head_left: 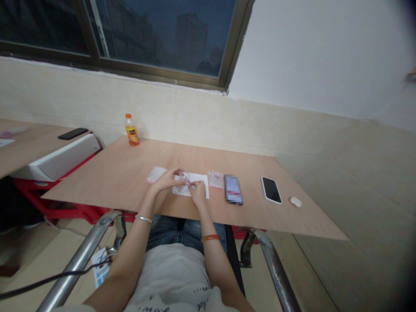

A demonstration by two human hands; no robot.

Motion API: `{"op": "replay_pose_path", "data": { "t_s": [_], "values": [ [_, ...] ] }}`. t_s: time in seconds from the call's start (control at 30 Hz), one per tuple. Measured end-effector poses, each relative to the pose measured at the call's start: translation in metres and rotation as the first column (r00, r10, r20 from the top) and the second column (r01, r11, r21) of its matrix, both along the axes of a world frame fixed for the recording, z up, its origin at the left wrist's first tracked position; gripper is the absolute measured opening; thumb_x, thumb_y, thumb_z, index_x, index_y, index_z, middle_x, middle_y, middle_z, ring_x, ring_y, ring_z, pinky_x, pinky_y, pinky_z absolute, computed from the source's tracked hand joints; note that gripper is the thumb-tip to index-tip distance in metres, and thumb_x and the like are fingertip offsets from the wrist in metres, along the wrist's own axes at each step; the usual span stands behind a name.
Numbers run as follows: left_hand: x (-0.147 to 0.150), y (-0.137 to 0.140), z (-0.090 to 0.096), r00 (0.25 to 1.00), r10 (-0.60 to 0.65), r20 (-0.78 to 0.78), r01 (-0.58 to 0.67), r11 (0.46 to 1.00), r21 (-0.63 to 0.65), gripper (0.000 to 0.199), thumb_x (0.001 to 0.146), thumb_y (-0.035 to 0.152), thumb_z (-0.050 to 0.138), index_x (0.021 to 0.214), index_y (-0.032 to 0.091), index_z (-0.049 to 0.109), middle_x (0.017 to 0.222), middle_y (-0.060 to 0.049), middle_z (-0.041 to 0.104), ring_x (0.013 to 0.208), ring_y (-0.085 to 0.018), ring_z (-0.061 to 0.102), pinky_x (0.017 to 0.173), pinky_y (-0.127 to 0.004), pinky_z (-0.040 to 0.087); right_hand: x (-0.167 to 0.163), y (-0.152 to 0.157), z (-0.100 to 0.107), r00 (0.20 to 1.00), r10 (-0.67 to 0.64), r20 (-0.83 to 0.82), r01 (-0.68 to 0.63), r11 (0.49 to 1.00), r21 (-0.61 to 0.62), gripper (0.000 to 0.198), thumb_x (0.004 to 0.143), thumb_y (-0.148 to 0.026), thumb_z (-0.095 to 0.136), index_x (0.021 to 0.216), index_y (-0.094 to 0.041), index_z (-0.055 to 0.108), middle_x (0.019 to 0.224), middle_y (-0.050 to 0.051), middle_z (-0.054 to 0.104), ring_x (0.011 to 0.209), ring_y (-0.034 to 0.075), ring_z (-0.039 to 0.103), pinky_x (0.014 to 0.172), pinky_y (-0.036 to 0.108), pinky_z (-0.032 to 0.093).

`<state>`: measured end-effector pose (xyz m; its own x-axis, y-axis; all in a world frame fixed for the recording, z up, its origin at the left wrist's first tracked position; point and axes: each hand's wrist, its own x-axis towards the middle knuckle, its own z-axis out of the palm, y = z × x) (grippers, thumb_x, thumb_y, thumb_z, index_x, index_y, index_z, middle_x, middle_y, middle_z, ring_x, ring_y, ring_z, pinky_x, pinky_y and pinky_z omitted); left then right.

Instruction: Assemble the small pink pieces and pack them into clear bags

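Observation:
Between my hands is a small clear plastic bag [184, 176] with pinkish marks, held just above a white sheet of paper [199, 177]. My left hand [169, 180] is closed on the bag from the left, its thumb and fingers pinching the film. From the right, my right hand [197, 192] pinches the bag's near edge with its fingertips. Whether anything lies inside the bag is too small to tell. A stack of clear bags [155, 174] lies left of the paper. More pink-tinted clear bags [216, 179] lie to its right.
On the wooden table [195, 151] a lit phone [233, 189], a white-edged phone [271, 190] and a white earbud case [295, 201] lie to the right. An orange drink bottle [132, 130] stands at the back left. Metal chair arms [276, 268] flank me.

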<state>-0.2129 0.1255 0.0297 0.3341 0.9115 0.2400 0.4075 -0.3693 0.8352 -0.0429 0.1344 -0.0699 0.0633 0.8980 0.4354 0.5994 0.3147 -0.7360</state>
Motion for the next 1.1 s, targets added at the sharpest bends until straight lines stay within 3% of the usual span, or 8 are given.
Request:
{"op": "replay_pose_path", "data": {
  "t_s": [0.1,0.23,0.33,0.47,0.8,1.1],
  "values": [
    [0.000,-0.001,0.001,1.000,0.004,-0.002,-0.004,1.000,-0.016,0.047,0.061,0.037,0.071,0.100,0.014,0.058,0.101,-0.008,0.063,0.094,-0.020,0.058,0.087,-0.034,0.046,-0.002,0.000,0.008,0.984,-0.008,-0.178,0.010,1.000,0.011,0.016,0.075,-0.027,0.056,0.076,-0.014,0.065,0.079,0.007,0.062,0.077,0.017,0.055,0.072,0.028,0.043],
    [-0.001,-0.002,0.000,1.000,-0.020,-0.022,0.019,0.999,-0.040,0.048,0.060,0.038,0.071,0.100,0.014,0.059,0.102,-0.009,0.063,0.096,-0.021,0.058,0.086,-0.034,0.047,-0.005,-0.005,0.034,0.928,-0.014,-0.372,0.043,0.997,0.069,0.020,0.076,-0.032,0.054,0.077,-0.015,0.063,0.080,0.005,0.062,0.075,0.016,0.055,0.071,0.028,0.044],
    [-0.001,-0.001,-0.001,0.999,-0.028,-0.033,0.025,0.998,-0.061,0.052,0.059,0.037,0.071,0.103,0.014,0.058,0.106,-0.010,0.062,0.100,-0.023,0.057,0.087,-0.035,0.046,-0.006,-0.014,0.058,0.913,0.000,-0.408,0.056,0.991,0.124,0.020,0.074,-0.034,0.058,0.074,-0.015,0.063,0.081,0.005,0.061,0.078,0.016,0.054,0.069,0.027,0.044],
    [-0.002,0.001,-0.001,0.998,-0.059,-0.030,0.057,0.996,-0.066,0.052,0.060,0.037,0.070,0.106,0.015,0.057,0.110,-0.010,0.061,0.105,-0.023,0.055,0.089,-0.036,0.045,-0.009,-0.027,0.080,0.926,0.107,-0.361,-0.052,0.986,0.158,0.016,0.074,-0.032,0.060,0.077,-0.018,0.066,0.092,0.006,0.058,0.090,0.017,0.053,0.065,0.024,0.044],
    [0.001,-0.002,0.005,0.996,-0.081,-0.027,0.080,0.997,-0.022,0.045,0.062,0.034,0.068,0.102,0.015,0.059,0.106,-0.008,0.063,0.100,-0.021,0.057,0.089,-0.035,0.045,-0.010,-0.028,0.070,0.972,0.171,-0.164,-0.155,0.982,0.110,0.018,0.080,-0.036,0.056,0.082,-0.024,0.070,0.103,0.006,0.055,0.100,0.019,0.051,0.075,0.028,0.045],
    [0.000,0.001,0.000,0.998,-0.052,-0.026,0.052,0.999,0.001,0.043,0.062,0.034,0.069,0.099,0.015,0.059,0.104,-0.009,0.064,0.095,-0.021,0.058,0.089,-0.035,0.045,-0.010,-0.028,0.072,0.953,0.200,-0.226,-0.182,0.979,0.096,0.025,0.082,-0.038,0.052,0.081,-0.020,0.070,0.102,0.008,0.057,0.098,0.018,0.053,0.073,0.027,0.046]
  ]
}}
